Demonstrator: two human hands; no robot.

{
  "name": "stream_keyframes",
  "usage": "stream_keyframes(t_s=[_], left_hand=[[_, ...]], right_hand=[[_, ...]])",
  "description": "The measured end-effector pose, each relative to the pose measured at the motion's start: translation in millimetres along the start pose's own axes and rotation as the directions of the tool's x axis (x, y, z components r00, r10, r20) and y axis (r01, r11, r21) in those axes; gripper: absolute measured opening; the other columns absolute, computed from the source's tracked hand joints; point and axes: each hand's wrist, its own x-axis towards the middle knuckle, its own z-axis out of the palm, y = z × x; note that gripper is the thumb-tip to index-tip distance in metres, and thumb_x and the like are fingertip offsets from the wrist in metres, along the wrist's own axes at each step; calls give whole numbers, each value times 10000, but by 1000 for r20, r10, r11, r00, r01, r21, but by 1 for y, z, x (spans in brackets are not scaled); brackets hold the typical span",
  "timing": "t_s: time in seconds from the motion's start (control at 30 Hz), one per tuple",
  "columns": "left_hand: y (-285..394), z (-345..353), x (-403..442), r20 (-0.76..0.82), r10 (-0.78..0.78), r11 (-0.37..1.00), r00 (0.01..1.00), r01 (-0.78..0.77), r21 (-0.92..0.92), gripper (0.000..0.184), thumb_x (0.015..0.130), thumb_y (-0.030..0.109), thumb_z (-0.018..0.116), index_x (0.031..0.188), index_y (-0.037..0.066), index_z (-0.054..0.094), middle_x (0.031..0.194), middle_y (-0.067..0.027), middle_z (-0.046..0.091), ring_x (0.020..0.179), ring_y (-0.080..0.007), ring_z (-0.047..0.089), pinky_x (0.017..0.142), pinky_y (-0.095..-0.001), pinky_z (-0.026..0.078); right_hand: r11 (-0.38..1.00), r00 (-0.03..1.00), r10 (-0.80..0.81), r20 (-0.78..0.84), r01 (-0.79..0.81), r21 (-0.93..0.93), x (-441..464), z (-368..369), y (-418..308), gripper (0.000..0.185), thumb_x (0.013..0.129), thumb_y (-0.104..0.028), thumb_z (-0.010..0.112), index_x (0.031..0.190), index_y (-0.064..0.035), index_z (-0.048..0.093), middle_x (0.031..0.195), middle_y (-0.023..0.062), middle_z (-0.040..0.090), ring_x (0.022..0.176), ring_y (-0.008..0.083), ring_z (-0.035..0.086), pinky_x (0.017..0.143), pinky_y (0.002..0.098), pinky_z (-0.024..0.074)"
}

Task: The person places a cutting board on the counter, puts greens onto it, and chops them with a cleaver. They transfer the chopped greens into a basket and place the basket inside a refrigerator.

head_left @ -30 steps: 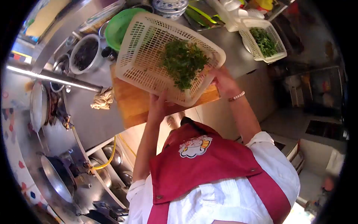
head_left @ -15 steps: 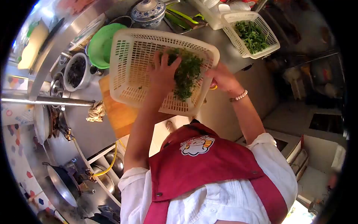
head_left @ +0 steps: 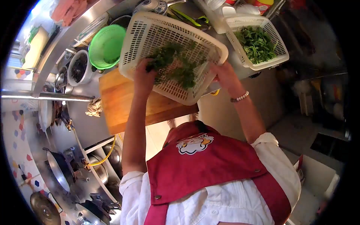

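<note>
Leafy greens (head_left: 185, 73) are loose in the big white basket (head_left: 137, 41), which is held over the wooden board (head_left: 120, 101); can't tell if it's resting on it. Left hand (head_left: 144, 78) looks closed round one bunch, right hand (head_left: 222, 74) is clamped on the rim, so they're well apart. I'd call it partway at most: one bunch gathered, the rest lying in the mesh. Green colander (head_left: 108, 43) sits left on the tabletop (head_left: 88, 125), the smaller basket (head_left: 282, 56) of leaves off right.
</note>
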Motion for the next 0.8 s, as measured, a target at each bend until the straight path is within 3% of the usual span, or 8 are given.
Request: stream_keyframes(t_s=[0.17, 0.3, 0.43, 0.5, 0.53, 0.57, 0.7, 0.8], left_hand=[[-11, 14, -8, 52, 166, 979, 985, -171, 111, 456, 658, 39, 684, 1095, 70, 554, 1025, -147, 576, 943, -318, 561, 811, -373, 454], [-38, -13, -16, -3, 274, 948, 962, -269, 168, 541, 669, 56, 700, 1173, 50, 501, 1099, -133, 564, 1017, -283, 543, 856, -376, 442], [-84, -57, -39, -65, -58, 951, 996, 35, -309, 451, 756, 38, 627, 1186, 16, 492, 1138, -121, 560, 1071, -207, 519, 869, -332, 440], [-108, -83, -60, -107, -149, 899, 983, 90, -428, 351, 832, 85, 554, 1172, 11, 509, 1136, -123, 563, 1068, -197, 525, 863, -313, 451], [-123, -100, -72, -162, -105, 963, 981, 59, -265, 321, 877, 144, 515, 1169, 12, 515, 1123, -127, 570, 1056, -208, 539, 855, -310, 460], [-157, -117, -85, -167, -157, 868, 973, 55, -493, 347, 905, 231, 468, 1168, 8, 515, 1098, -127, 582, 1025, -222, 560, 844, -322, 473], [-154, -160, -126, -37, -682, 163, 730, 103, -981, 505, 946, 418, 332, 1160, 1, 522, 1018, -120, 618, 925, -239, 612, 803, -362, 503], [-171, -171, -124, 61, -473, 451, 879, 301, -840, 478, 946, 389, 373, 1146, -16, 528, 998, -130, 623, 914, -214, 615, 805, -364, 503]], right_hand=[[1000, 999, -12, 42, 12, -17, -13, 33, 5, 510, 780, -49, 521, 1279, -25, 420, 1150, 98, 560, 926, 131, 587, 703, 265, 517], [846, 844, -534, -53, 532, -38, -15, 81, 16, 652, 803, 7, 472, 1410, -64, 246, 1343, 113, 411, 1181, 167, 443, 944, 294, 399], [728, 756, -647, 93, 650, -219, 1, 95, 48, 721, 829, -35, 534, 1440, -66, 153, 1436, 119, 305, 1304, 211, 320, 1054, 325, 280], [712, 733, -656, 180, 680, -172, 10, 98, 73, 736, 836, -89, 581, 1437, -62, 156, 1455, 122, 272, 1331, 226, 280, 1071, 334, 251], [731, 727, -649, 226, 677, -78, 7, 103, 80, 739, 840, -119, 596, 1436, -64, 162, 1462, 123, 257, 1341, 230, 259, 1079, 337, 236], [746, 715, -644, 272, 665, 16, 2, 108, 83, 744, 845, -149, 612, 1435, -66, 168, 1469, 124, 241, 1352, 235, 238, 1087, 341, 221], [532, 701, -606, 375, 708, -465, -22, 121, 78, 697, 877, -191, 582, 1437, -100, 178, 1469, 101, 242, 1342, 227, 248, 1086, 331, 230], [653, 757, -578, 304, 653, -384, -28, 129, 94, 603, 927, -217, 499, 1433, -106, 192, 1447, 90, 280, 1298, 225, 318, 1070, 326, 259]])
